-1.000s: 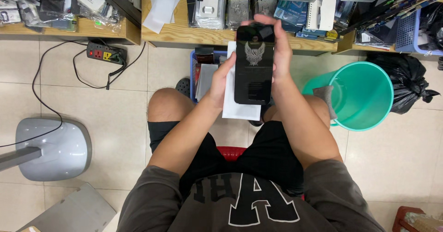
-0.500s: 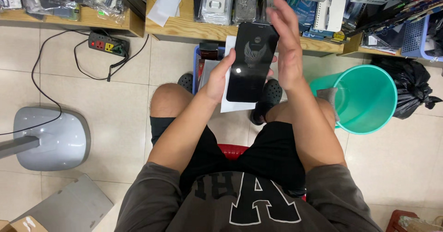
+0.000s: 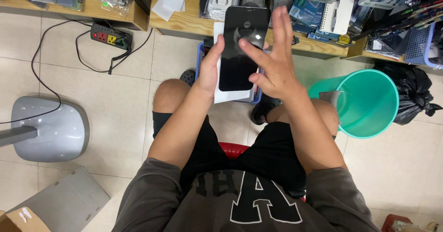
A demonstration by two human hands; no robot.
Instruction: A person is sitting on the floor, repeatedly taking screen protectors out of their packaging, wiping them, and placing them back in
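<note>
Phone: a black smartphone (image 3: 242, 47) with a dark screen is held upright in front of the seated person, above the knees and before the wooden shelf edge (image 3: 184, 26).
White sheet: a white card or paper (image 3: 233, 95) is held flat behind the phone, its lower edge and left side showing past the phone's rim.
Left hand: the left hand (image 3: 211, 70) is clasped on the phone's left edge, thumb at the side, the other fingers hidden behind phone and sheet.
Right hand: the right hand (image 3: 276, 63) is held open with fingers spread, the index finger laid across the screen, the palm beside the phone's right edge; nothing is gripped by it.
Blue basket: a blue crate (image 3: 201, 56) is seen on the floor behind the phone, partly hidden.
Green bucket: a teal bucket (image 3: 369, 105) is stood just beside the right knee.
Black bag: a black plastic bag (image 3: 413, 96) is set against the bucket.
Power strip: a strip with cable (image 3: 110, 36) is laid on the tiles at left.
Grey base: a grey stand base (image 3: 50, 128) is seen well apart at far left.
</note>
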